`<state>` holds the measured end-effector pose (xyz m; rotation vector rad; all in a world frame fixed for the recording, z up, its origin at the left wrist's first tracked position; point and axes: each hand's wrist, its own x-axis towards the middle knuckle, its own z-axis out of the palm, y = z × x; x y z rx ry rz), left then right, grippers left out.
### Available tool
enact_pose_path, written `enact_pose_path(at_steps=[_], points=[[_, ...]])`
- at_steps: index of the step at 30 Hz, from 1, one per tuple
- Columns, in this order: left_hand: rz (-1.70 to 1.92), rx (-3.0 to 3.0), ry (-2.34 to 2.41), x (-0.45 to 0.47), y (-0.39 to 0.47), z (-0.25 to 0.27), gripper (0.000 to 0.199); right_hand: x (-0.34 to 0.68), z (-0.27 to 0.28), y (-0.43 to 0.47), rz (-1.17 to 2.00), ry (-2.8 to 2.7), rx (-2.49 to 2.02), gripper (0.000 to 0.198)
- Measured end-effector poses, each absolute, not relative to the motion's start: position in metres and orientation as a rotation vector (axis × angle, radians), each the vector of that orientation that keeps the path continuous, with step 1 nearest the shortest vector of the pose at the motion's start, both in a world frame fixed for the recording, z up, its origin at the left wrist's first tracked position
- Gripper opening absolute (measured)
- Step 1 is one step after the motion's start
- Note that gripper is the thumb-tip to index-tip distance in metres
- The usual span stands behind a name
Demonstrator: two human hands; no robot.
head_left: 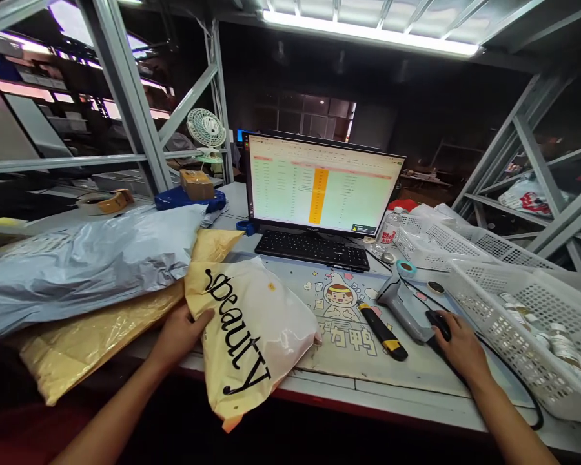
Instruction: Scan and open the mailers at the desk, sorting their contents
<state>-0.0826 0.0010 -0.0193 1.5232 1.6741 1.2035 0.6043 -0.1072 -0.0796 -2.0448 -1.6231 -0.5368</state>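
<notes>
While the left hand (186, 330) pinches the bag (246, 329), thumb in front, over the desk's (334, 385) front edge, the right hand (461, 349) curls round the mouse (438, 325); a firm pinch should steady that overhanging corner, light fingers the pointer.

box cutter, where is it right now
In the head view, the box cutter lies right of centre on the printed mat, between the "beauty" bag held by the left hand and the grey scanner.
</notes>
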Motion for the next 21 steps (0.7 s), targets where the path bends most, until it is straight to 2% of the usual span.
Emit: enact_pose_path(at_steps=[11,21], points=[[1.124,1.541,1.755,-0.086,-0.001,-0.024,0.064,0.619,-0.088,-0.108,-0.492,-1.639,-2.009,0.055],[1.244,1.627,1.689,-0.090,0.003,-0.037,0.052,0.620,-0.088,-0.109,-0.503,-1.636,-2.014,0.057]])
